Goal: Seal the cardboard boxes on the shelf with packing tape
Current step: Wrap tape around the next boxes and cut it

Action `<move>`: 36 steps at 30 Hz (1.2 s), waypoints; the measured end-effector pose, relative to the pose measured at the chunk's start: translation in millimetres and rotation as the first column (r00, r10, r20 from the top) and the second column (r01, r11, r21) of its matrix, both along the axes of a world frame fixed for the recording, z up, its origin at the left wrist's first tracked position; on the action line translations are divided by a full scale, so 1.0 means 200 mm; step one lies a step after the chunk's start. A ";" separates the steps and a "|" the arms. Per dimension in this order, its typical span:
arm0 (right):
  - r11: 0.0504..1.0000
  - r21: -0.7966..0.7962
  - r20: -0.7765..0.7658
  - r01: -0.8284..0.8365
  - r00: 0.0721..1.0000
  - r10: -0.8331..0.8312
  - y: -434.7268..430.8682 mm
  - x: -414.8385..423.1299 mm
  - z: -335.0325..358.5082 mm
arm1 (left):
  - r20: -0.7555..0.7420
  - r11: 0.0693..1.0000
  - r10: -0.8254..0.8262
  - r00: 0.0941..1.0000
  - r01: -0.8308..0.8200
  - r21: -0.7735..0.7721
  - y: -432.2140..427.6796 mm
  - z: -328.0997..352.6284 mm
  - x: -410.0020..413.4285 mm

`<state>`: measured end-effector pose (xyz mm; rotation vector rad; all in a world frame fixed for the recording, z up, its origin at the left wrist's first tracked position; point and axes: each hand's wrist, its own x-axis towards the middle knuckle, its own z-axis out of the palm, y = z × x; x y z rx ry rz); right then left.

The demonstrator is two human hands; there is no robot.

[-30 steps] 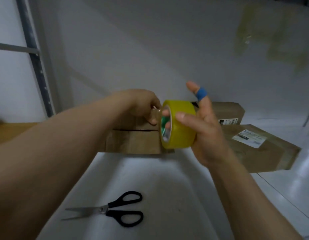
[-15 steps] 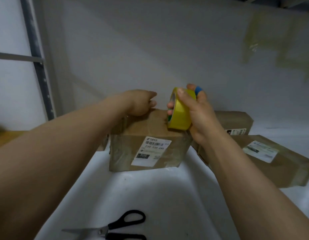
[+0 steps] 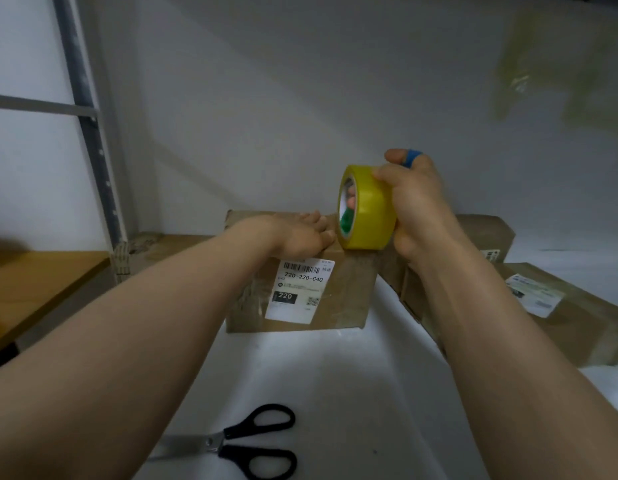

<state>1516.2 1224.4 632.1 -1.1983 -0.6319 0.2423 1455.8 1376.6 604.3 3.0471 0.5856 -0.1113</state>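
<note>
Viewing from the head camera, the labelled box (image 3: 345,289) stands on the white shelf (image 3: 335,393) and serves as the reference for every position below. The left hand (image 3: 300,233) lies on the box's top face near the front edge, fingers extended and flat, pressing down and gripping nothing. The right hand (image 3: 418,209) is clamped on the tape roll (image 3: 368,207), with the thumb across the yellow outer band and fingertips visible inside the core. The roll stands on edge at the box's top right front corner; contact with the cardboard cannot be confirmed, and no drawn-out strip can be made out.

Handling, by judgement: the box looks light, stiff at its edges and yielding at the flaps, so it is best steadied by flat pressure on top. The roll is rigid and light, and a hold through the core leaves it free to turn. The film is thin and likely to fold onto itself.

The scissors (image 3: 245,441) lie in front of the box, well apart. Further boxes (image 3: 577,317) lie to the right of the box
</note>
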 end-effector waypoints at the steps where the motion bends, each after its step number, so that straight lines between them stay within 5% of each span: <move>1: 1.000 0.002 -0.008 -0.012 1.000 0.012 -0.01 -0.01 0.00 | -0.010 1.000 0.009 1.000 -0.009 0.000 0.02 -0.01 0.01; 14: 0.989 -0.143 -0.107 -0.049 0.994 0.034 -0.17 -0.10 -0.21 | 0.020 0.995 0.057 0.998 -0.055 -0.082 0.08 -0.04 0.11; 20: 0.983 -0.177 0.005 0.042 0.999 -0.041 -0.17 -0.07 -0.42 | 0.002 0.994 0.064 0.998 -0.064 -0.094 0.06 0.00 0.14; 23: 0.990 -0.140 -0.025 0.003 1.000 -0.007 -0.18 -0.06 -0.43 | 0.127 0.996 -0.002 0.992 0.013 -0.085 -0.02 0.04 0.15; 28: 0.993 -0.098 -0.024 -0.071 0.997 0.069 -0.16 -0.07 -0.45 | 0.188 0.935 -0.065 0.980 0.125 -0.332 -0.10 0.00 0.16; 36: 0.992 -0.123 -0.005 -0.038 0.999 0.038 -0.12 -0.05 -0.45 | -0.004 0.874 -0.079 0.997 0.067 -0.481 -0.08 0.02 0.18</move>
